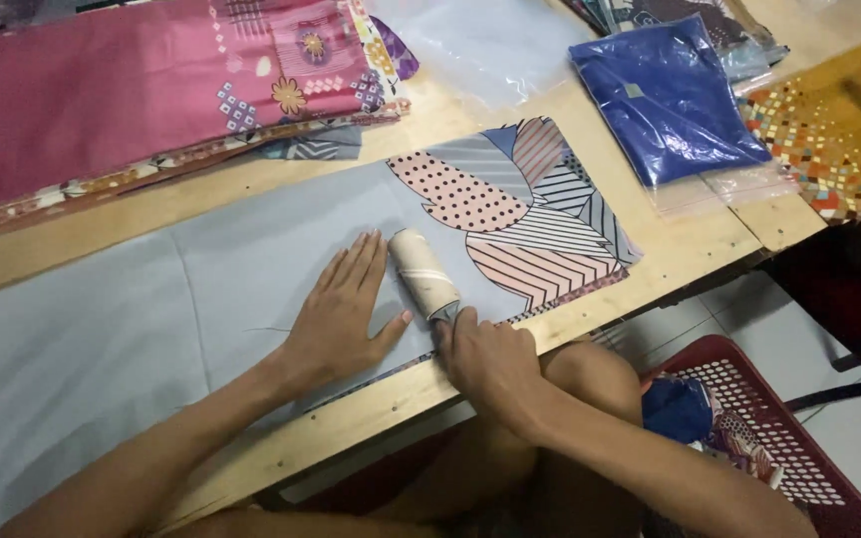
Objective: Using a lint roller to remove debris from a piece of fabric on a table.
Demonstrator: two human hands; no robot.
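head view: left hand (343,317) lying flat and spread, pinning grey fabric (251,259) on the wooden surface (710,244). right hand (485,357) closing around the handle of a lint roller (425,273) resting on the cloth. fabric looking soft, light, prone to sliding; roller rigid, best held at handle.

Lint roller (424,271): short beige cylinder on a grey handle, lying tilted on the cloth. Cloth (201,269): pale grey sheet, spread flat along the table's near edge, with a patterned end panel of dots, stripes and leaf shapes at right.
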